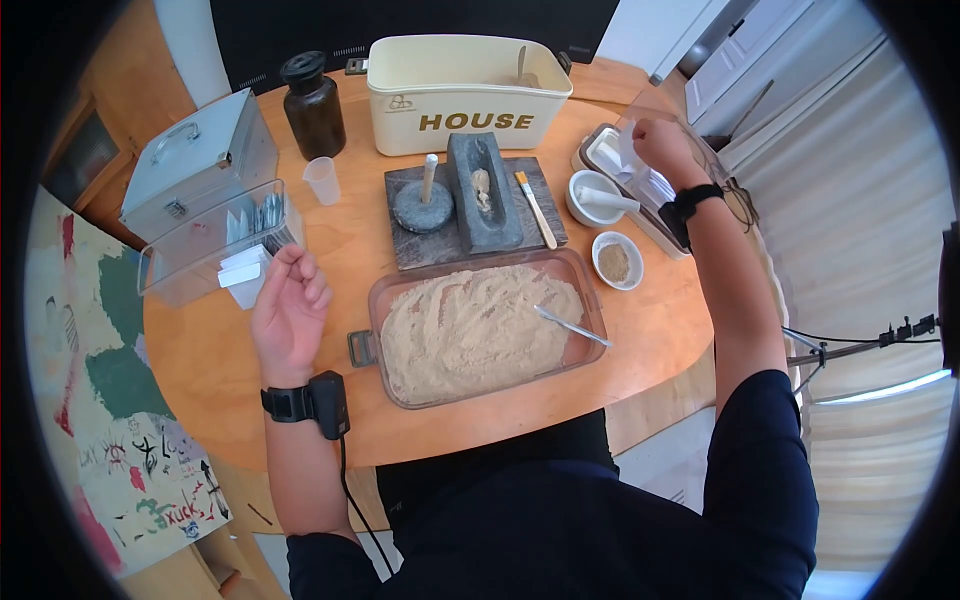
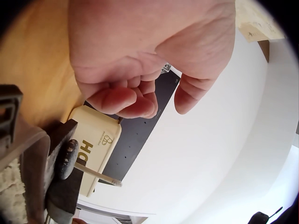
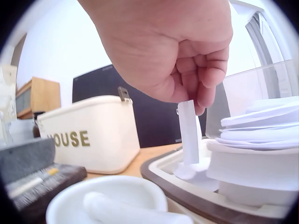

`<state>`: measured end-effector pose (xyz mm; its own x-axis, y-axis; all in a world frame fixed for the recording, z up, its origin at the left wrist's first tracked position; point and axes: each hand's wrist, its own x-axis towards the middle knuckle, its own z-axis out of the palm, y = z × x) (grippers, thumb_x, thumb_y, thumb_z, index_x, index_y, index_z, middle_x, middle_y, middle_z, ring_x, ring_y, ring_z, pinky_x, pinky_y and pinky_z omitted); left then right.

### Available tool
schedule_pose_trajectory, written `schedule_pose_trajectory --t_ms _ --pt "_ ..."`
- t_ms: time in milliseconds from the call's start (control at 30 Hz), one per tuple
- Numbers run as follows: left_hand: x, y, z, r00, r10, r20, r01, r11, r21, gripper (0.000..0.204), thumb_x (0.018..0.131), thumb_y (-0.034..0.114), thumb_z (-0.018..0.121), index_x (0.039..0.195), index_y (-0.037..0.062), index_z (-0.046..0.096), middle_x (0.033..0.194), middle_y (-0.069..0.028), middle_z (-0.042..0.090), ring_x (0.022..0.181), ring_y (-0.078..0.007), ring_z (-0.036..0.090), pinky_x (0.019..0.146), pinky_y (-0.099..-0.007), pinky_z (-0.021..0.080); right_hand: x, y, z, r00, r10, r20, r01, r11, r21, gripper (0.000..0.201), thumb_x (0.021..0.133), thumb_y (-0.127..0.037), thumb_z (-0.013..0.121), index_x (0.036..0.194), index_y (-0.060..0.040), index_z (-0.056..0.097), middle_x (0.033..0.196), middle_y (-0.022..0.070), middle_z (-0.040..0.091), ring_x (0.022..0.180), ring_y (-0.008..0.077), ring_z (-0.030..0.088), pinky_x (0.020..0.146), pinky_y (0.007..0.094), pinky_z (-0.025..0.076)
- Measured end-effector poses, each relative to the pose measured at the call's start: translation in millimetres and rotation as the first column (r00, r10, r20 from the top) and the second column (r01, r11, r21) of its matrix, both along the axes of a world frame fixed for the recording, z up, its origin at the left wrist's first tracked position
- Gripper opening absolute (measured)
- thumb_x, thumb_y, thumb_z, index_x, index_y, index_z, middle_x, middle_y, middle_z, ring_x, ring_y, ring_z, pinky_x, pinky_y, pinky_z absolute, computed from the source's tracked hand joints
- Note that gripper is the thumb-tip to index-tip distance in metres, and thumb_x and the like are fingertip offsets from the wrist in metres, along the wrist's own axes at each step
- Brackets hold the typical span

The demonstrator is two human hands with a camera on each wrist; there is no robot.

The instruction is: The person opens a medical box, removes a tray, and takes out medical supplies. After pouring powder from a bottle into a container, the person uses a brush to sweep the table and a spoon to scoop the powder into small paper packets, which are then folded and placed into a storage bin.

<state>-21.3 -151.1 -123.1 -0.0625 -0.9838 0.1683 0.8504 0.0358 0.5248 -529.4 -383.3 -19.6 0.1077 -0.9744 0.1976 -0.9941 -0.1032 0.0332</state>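
Note:
My right hand (image 1: 665,152) hangs over the tray (image 1: 668,238) at the table's right side. In the right wrist view its thumb and fingertips pinch the top of a narrow white paper strip (image 3: 188,135), whose lower end meets white paper lying in the tray. A stack of folded white papers (image 3: 259,126) stands beside it there. On the left, my left hand (image 1: 290,325) is raised palm up with loosely curled fingers (image 2: 114,99) and holds nothing. Close by it are a white paper packet (image 1: 243,272) and a clear plastic box (image 1: 178,270) of small packets.
A tub of pale powder (image 1: 480,335) with a spatula (image 1: 570,326) sits front centre. Behind it are a stone trough (image 1: 485,195), a round stone grinder (image 1: 422,207), a brush (image 1: 537,210) and a cream bin (image 1: 465,110). A mortar (image 1: 588,212) and a small powder bowl (image 1: 617,262) stand beside the tray.

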Motion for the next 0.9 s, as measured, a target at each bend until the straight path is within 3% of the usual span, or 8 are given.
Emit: schedule_pose_trajectory --t_ms 133,200,367,467,500,567,667,900 --pt "-0.4 1.5 1.9 0.999 0.012 0.048 -0.012 1.000 -0.010 0.029 0.101 0.022 0.055 0.121 0.0015 0.051 0.097 -0.0055 0.053 0.079 -0.0141 0.048 0.071 -0.0266 0.040 -5.9 42.1 10.9 0.977 0.010 0.214 0.022 0.989 -0.145 0.016 0.082 -0.010 0.062 0.089 -0.0021 0.073 0.090 0.0155 0.074 0.083 0.0295 0.071 0.077 0.0385 0.055" --pt "-2.2 3.3 5.9 0.996 0.026 0.087 -0.022 0.999 -0.039 0.028 0.100 0.020 0.056 0.121 0.0016 0.051 0.098 -0.0057 0.053 0.080 -0.0140 0.049 0.072 -0.0265 0.042 -9.2 69.2 8.7 0.675 0.028 0.737 -0.038 0.999 -0.003 0.010 0.085 -0.007 0.065 0.091 -0.0026 0.071 0.086 0.0057 0.072 0.077 0.0148 0.068 0.068 0.0286 0.052" --pt "-24.9 21.7 28.9 0.913 0.105 0.394 -0.066 0.992 -0.110 0.025 0.095 0.011 0.061 0.118 0.0029 0.053 0.102 -0.0064 0.056 0.089 -0.0135 0.055 0.077 -0.0269 0.046 47.3 174.2 20.9 0.479 -0.089 0.874 -0.213 0.953 0.214 0.009 0.088 -0.006 0.065 0.096 -0.0091 0.066 0.082 -0.0046 0.065 0.074 0.0015 0.059 0.058 0.0185 0.039" --pt "-63.5 43.5 64.2 0.383 0.338 0.860 0.102 0.909 -0.403 0.036 0.084 0.001 0.070 0.117 0.0026 0.056 0.111 -0.0102 0.059 0.102 -0.0213 0.059 0.087 -0.0324 0.049 74.4 205.2 8.6 0.370 -0.113 0.922 -0.407 0.873 0.270 0.011 0.087 -0.002 0.067 0.091 -0.0061 0.058 0.080 -0.0026 0.062 0.076 0.0052 0.060 0.064 0.0209 0.046" --pt "-77.8 46.7 80.8 0.153 0.470 0.869 0.238 0.836 -0.494 0.043 0.079 -0.001 0.073 0.118 0.0024 0.056 0.115 -0.0113 0.059 0.106 -0.0254 0.059 0.091 -0.0359 0.049 80.2 210.8 0.8 0.349 -0.129 0.928 -0.486 0.822 0.297 0.013 0.086 -0.001 0.068 0.090 -0.0056 0.057 0.081 -0.0020 0.062 0.076 0.0053 0.060 0.064 0.0215 0.046" --pt "-107.7 50.3 97.6 -0.029 0.634 0.773 0.428 0.707 -0.564 0.056 0.073 0.001 0.075 0.125 0.0034 0.055 0.125 -0.0149 0.058 0.117 -0.0331 0.057 0.101 -0.0435 0.045 96.4 219.6 -11.6 0.356 -0.110 0.928 -0.557 0.772 0.305 0.016 0.086 0.000 0.069 0.090 -0.0044 0.054 0.083 -0.0002 0.063 0.077 0.0055 0.060 0.066 0.0226 0.048" --pt "-135.5 51.7 91.0 -0.108 0.698 0.708 0.563 0.629 -0.535 0.059 0.072 0.006 0.076 0.127 0.0034 0.056 0.132 -0.0176 0.055 0.127 -0.0377 0.051 0.106 -0.0474 0.042 115.6 224.2 -20.1 0.341 -0.056 0.938 -0.743 0.595 0.306 0.020 0.085 0.000 0.068 0.095 -0.0039 0.051 0.085 0.0028 0.065 0.079 0.0072 0.061 0.068 0.0240 0.049" --pt "-142.6 43.7 71.0 -0.219 0.693 0.687 0.565 0.664 -0.490 0.067 0.068 0.014 0.082 0.128 0.0016 0.055 0.128 -0.0166 0.058 0.122 -0.0367 0.054 0.103 -0.0456 0.043 129.5 217.1 -26.3 0.413 0.031 0.910 -0.767 0.551 0.330 0.017 0.089 -0.008 0.068 0.100 -0.0017 0.056 0.085 0.0043 0.067 0.079 0.0079 0.062 0.069 0.0245 0.049"
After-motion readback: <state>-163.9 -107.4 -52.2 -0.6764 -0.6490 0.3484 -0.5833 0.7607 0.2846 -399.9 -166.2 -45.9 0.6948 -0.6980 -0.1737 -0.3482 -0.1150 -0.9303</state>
